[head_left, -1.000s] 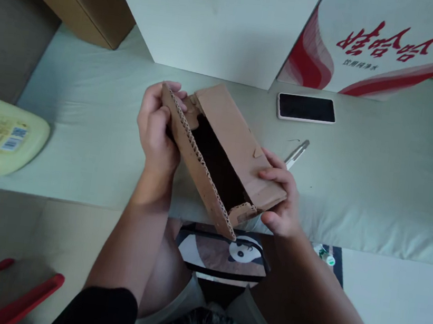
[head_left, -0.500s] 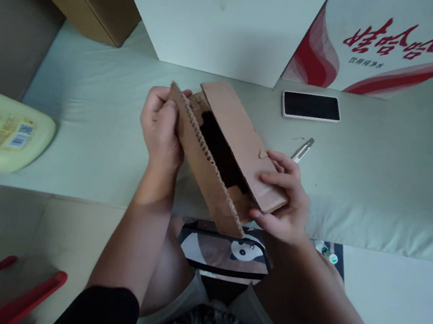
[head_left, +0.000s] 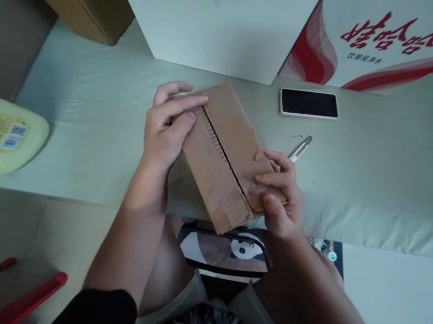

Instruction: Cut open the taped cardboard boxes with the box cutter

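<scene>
A small brown cardboard box [head_left: 213,183] is held tilted above the front edge of the cloth-covered surface. Its two top flaps lie folded inward, and a narrow dark slit runs between them. At the box's far left end, my left hand [head_left: 167,126] grips it, with thumb and a finger pressed on the flaps. My right hand [head_left: 283,197] holds the near right end, fingers on the top flap and thumb near the corner. Just beyond my right fingers a utility knife [head_left: 301,147] lies on the cloth.
A phone [head_left: 309,104] lies behind the knife. White cartons [head_left: 221,30] and a red-and-white carton [head_left: 370,54] stand at the back. To the left are a brown carton [head_left: 86,1] and a pale yellow bottle [head_left: 4,137]. A panda-patterned bag [head_left: 216,252] sits below.
The left flap, raised before, has been folded down, so the dark opening has narrowed to a slit. My left fingers have shifted onto the top of the box.
</scene>
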### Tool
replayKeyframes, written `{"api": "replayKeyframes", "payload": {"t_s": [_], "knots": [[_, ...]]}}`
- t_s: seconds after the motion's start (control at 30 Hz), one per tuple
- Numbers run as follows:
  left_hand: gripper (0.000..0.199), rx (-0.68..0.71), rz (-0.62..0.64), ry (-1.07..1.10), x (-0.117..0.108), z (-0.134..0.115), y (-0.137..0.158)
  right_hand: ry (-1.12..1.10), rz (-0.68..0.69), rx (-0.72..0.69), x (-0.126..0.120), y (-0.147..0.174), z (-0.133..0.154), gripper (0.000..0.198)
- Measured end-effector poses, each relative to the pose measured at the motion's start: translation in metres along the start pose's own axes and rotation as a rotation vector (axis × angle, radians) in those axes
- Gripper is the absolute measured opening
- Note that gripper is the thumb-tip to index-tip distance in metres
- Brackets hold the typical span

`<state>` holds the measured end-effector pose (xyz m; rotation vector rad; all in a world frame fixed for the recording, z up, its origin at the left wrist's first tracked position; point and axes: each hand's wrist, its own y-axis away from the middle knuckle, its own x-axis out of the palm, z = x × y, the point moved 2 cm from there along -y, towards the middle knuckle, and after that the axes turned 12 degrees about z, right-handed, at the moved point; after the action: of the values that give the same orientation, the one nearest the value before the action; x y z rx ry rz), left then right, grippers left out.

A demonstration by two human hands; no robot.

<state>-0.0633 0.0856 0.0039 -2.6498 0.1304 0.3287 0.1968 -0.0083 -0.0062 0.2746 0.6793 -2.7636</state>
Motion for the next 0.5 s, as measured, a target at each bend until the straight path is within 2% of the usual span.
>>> {"api": "replayKeyframes", "payload": {"t_s": [0.1,0.27,0.37,0.5], "knots": [[0.023,-0.048,-0.045,-0.017,0.002,-0.005,0.001,-0.067,0.016,-0.021,0.000,0.002,-0.003,0.027],[0.015,-0.095,-0.096,-0.025,0.003,-0.007,-0.002,-0.167,-0.023,0.037,0.003,0.005,-0.008,0.055],[0.024,-0.124,-0.203,0.007,-0.007,-0.007,-0.004,-0.166,-0.079,0.166,0.001,0.006,-0.014,0.062],[0.037,-0.235,-0.388,0.065,-0.026,0.001,0.000,-0.126,-0.094,0.393,-0.002,0.008,-0.025,0.060]]}}
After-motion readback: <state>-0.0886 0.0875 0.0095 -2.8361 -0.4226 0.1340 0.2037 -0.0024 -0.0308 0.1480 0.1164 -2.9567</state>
